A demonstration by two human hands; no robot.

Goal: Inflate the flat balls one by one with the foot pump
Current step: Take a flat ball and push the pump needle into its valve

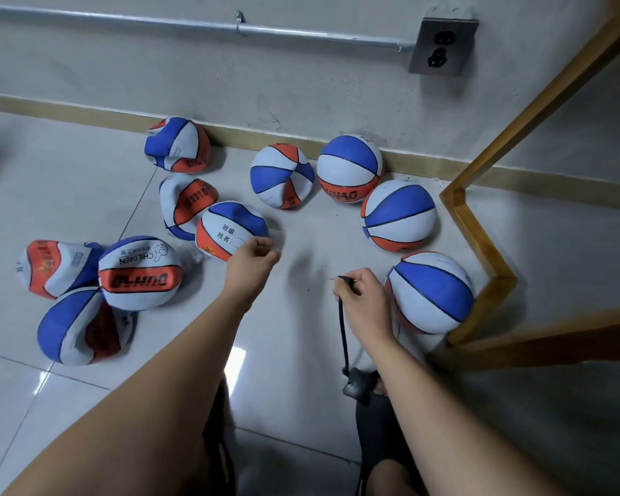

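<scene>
Several red, white and blue balls lie on the tiled floor. Round ones sit at the right, the nearest [432,293] beside my right hand. Dented, flat ones lie at the left, among them one with Chinese writing [230,229]. My left hand [253,257] reaches over the edge of that flat ball with fingers loosely curled, holding nothing that I can see. My right hand [362,298] grips the needle end of the black pump hose [343,338]. The hose runs down to the black foot pump [360,386], partly hidden under my foot.
A wooden table leg and frame [480,238] stand at the right, close to the round balls. The wall with its baseboard [86,116], a metal pipe and a socket [444,46] closes off the far side. Bare tiles lie between my hands.
</scene>
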